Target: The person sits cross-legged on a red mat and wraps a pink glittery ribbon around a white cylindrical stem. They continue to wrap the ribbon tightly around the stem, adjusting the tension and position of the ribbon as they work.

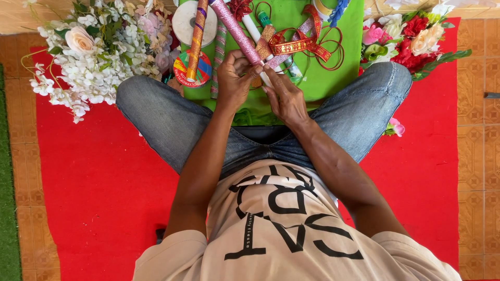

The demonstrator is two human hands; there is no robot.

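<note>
Pink glitter ribbon (237,31) is getting wound round a white stick (265,78), mostly covered, both hands (235,78) (284,96) pinching tight.

Seated cross-legged, knees spread wide to either side. Both arms bare, reaching forward and converging over the lap, elbows bent outward. Left hand (235,78) raised, fingers curled with tips pinched together, back of hand toward the camera. Right hand (284,99) just beside it, slightly lower, fingers bent inward toward the left. Wrists near, hands almost touching at the fingertips.
</note>
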